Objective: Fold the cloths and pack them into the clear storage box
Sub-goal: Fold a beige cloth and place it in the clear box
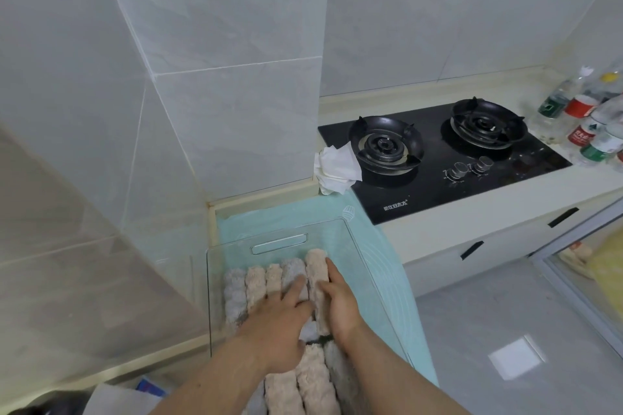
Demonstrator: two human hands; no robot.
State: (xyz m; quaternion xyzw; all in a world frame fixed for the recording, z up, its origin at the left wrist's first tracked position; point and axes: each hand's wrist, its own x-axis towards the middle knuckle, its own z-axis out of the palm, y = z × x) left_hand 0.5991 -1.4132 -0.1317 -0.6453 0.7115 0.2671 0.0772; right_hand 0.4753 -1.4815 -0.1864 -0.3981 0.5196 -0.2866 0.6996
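I'm seeing fuzzy cloths (256,283) in pale pink and grey-lilac filling the clear storage box (357,246), a mint-green mat (377,246) faintly line-printed, I think, a black stove (438,162), cream desk (438,212), and red- and green-labelled bottles (580,125).

Cream counter (438,212) carries a mint mat (377,246), black hob (438,172), bottles (586,131).

Head camera looks steeply down, close over the clear storage box (215,280), stove (438,158) beyond.

Rolled cloths (269,283) lie side by side in the box (357,246), stove (438,158) behind right.
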